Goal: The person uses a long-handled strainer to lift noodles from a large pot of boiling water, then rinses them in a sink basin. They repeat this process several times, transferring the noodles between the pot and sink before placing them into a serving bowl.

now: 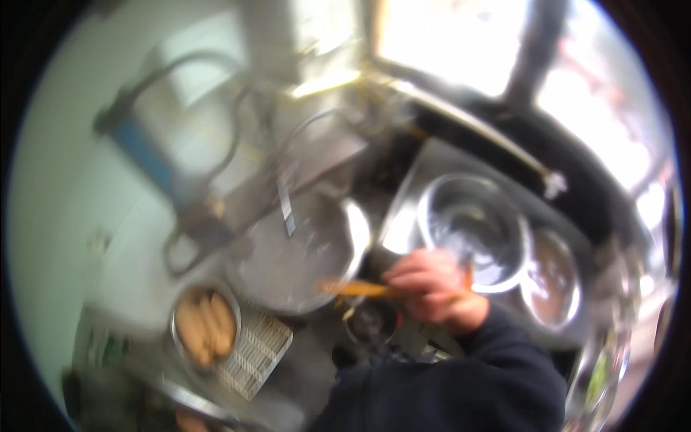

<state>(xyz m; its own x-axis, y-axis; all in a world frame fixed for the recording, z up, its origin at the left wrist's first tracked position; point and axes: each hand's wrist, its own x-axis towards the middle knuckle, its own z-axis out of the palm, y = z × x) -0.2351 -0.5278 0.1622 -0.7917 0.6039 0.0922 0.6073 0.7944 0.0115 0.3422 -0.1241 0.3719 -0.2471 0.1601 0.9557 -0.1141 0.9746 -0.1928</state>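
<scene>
My right hand [432, 283], in a dark sleeve, is closed around a long orange object [356, 288]. It is too blurred to name more exactly. Its far end points left, over the near rim of a wide round metal pan [294, 270], which looks partly filled with liquid. A narrow metal spout [286, 200] hangs above this pan. Just beyond my hand stands a large round metal pot [424, 216] with a shiny inside. Beside it on the right is a smaller metal bowl of brownish contents [550, 283]. My left hand is out of view.
A metal bowl [174, 324] at the left holds several long tan food pieces [208, 326]. Next to it lies a slatted metal grate [259, 351]. A blue cylinder-like fitting [143, 148] with a hose stands at upper left. Bright windows [453, 38] are behind a long rail [475, 127].
</scene>
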